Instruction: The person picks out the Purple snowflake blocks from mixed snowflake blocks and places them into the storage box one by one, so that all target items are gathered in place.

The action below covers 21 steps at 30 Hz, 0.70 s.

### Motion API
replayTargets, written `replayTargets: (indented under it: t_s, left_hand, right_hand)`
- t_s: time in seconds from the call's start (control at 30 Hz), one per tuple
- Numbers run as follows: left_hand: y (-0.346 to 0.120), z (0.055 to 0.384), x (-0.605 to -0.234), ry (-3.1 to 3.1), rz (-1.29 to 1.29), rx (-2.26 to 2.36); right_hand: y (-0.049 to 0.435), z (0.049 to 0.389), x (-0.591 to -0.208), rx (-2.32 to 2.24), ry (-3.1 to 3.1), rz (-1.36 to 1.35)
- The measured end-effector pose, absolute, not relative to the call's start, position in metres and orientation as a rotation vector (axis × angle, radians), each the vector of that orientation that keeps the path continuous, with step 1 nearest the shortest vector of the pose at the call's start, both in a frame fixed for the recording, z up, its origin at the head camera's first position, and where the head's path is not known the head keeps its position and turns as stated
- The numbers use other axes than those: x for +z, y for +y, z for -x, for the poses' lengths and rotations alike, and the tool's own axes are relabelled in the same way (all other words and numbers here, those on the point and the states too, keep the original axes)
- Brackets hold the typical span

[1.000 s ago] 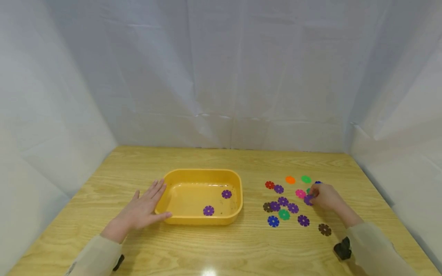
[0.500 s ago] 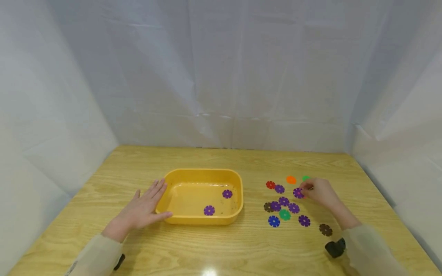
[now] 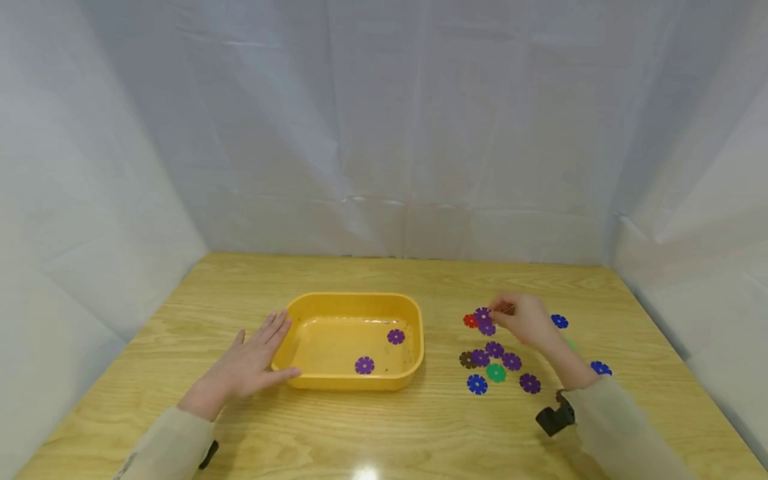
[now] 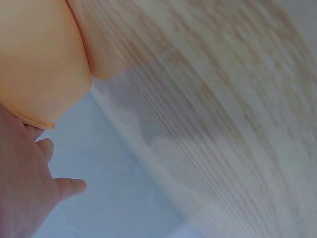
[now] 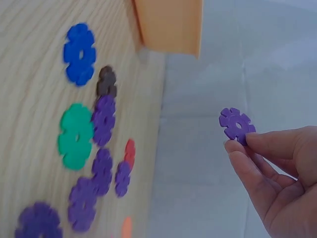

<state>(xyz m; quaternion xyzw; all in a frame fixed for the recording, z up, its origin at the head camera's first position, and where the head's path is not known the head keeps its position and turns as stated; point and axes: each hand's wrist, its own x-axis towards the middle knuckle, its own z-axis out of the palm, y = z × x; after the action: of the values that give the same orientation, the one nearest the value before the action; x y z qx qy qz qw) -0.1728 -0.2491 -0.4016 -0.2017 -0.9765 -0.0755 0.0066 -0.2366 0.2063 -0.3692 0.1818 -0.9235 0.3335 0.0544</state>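
Observation:
Between thumb and fingertips, my right hand (image 3: 528, 323) pinches a purple notched disc (image 5: 237, 125); in the right wrist view it is held up off the table. From the head camera, that disc appears over a red disc (image 3: 470, 321) and another purple disc (image 3: 487, 330). My left hand (image 3: 249, 367) rests on the left end of a yellow basin (image 3: 348, 383), its fingers straight along the rim. Two purple discs lie inside the basin, one nearer its front (image 3: 364, 365), the other toward the right (image 3: 395, 337).
Right of the basin lie loose discs: several purple ones (image 3: 512, 362), a green one (image 3: 496, 373), a brown one (image 3: 467, 360) and a blue one (image 3: 477, 385). Other blue discs (image 3: 559, 321) lie beyond my right forearm. White sheeting (image 3: 384, 133) encloses the wooden table (image 3: 384, 427).
My right hand has lifted the purple disc from the right of the scattered pieces and carried it left toward the basin. My left hand stays on the basin.

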Motion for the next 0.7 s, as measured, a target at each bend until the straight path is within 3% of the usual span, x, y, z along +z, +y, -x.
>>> replayTargets:
  t_s: [0.7]
  left_hand:
    - [-0.25,0.17,-0.4,-3.039,0.632,-0.235]
  right_hand:
    - [0.123,0.253,-0.363,1.364,-2.8,-0.614]
